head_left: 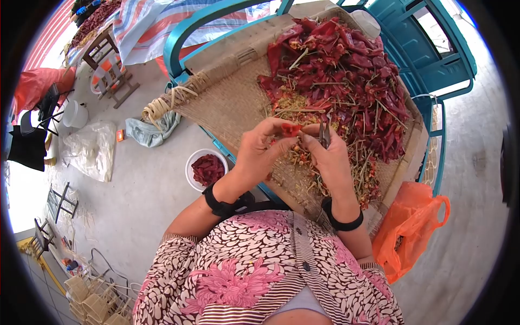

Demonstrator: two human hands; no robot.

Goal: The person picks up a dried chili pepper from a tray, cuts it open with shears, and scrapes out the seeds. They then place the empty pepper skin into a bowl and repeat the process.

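My left hand pinches a red dried chili pepper over the woven mat. Close beside it, my right hand is closed around small dark scissors, their metal part pointing up and away from me. The fingertips of both hands nearly meet at the pepper; whether they touch is hard to tell. Beyond my hands lies a big heap of dark red dried peppers. Stems, seeds and scraps are scattered on the mat around and below my hands.
A white bucket with red peppers stands on the floor to the left. An orange plastic bag hangs at the right edge. The mat lies on a teal metal cart. Clear plastic and a wooden chair are farther left.
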